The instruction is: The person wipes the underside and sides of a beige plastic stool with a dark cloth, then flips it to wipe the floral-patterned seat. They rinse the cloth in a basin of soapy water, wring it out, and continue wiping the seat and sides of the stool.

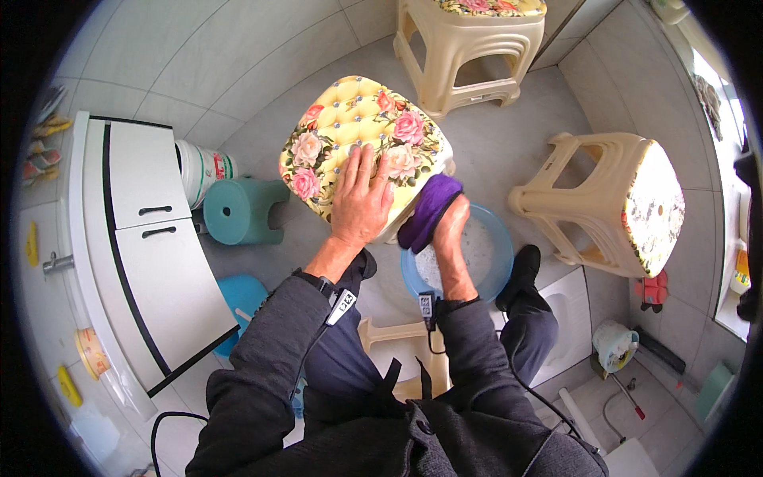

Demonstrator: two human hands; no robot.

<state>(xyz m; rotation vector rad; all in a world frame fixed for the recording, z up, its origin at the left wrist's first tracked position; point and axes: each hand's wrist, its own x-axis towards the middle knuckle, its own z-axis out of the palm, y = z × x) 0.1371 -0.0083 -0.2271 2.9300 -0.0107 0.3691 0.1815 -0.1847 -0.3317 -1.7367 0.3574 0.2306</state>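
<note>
A plastic stool with a yellow, rose-patterned seat (351, 128) stands before me. Flat on the near part of that seat lies my left hand (360, 206), its fingers pointing away from me. My right hand (451, 226) grips a purple cloth (430, 208) with a dark edge against the stool's right side. Below the cloth and my right wrist, a blue basin (503, 250) holds sudsy water. The cloth and my fingers hide part of the stool's rim.
Two more cream plastic stools stand at the top (438, 65) and the right (596, 197). To the left are a green stool (229, 211), a white bucket (199, 173) and a white cabinet (152, 179). A squat toilet (563, 322) lies at lower right.
</note>
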